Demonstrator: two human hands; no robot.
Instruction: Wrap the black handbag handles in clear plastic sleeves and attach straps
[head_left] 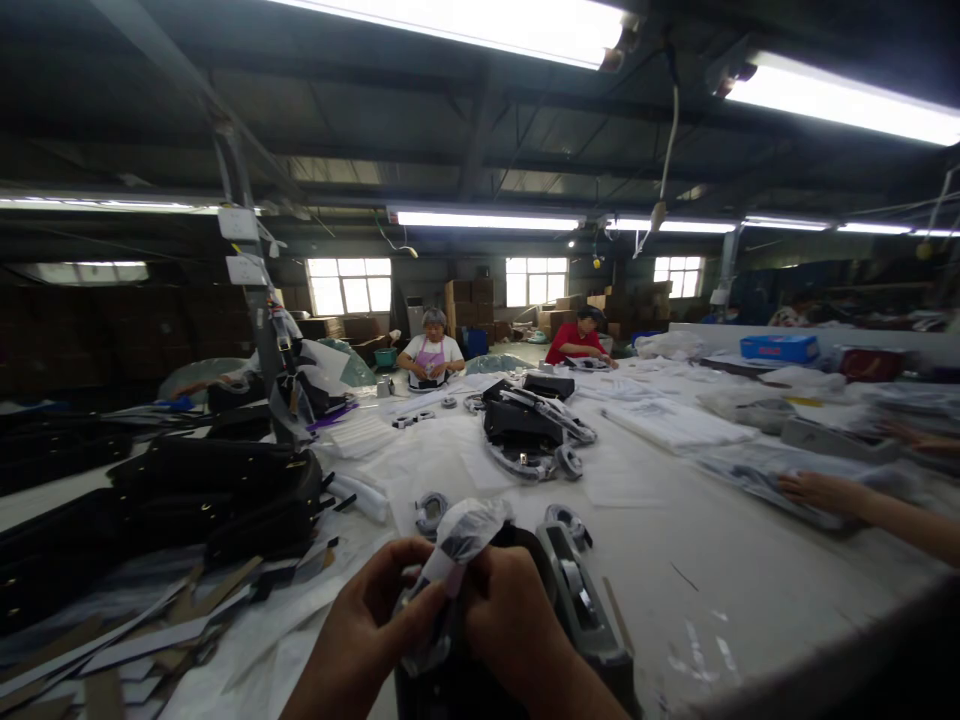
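Between my two hands is a bundle wrapped in thin white film (469, 530), its rounded top standing up; what lies inside is hidden. My left hand (379, 615) is closed on its left side, thumb and fingers pinching the wrap. Bent fingers of my right hand (514, 610) grip it from the right. A black bag (529, 545) sits under the hands, largely covered by them. Close to my right hand stands a grey tape dispenser (562, 560) with a roll in it. Small wrapped coils, one a wrapped strap (431, 512), lie just beyond.
Black bags (225, 490) are piled on the left, above cardboard strips (172, 640). More black bags with wrapped straps (525, 425) lie mid-table. A co-worker's hand (821, 493) touches a plastic-covered item on the right. Two people sit across the white table (720, 560).
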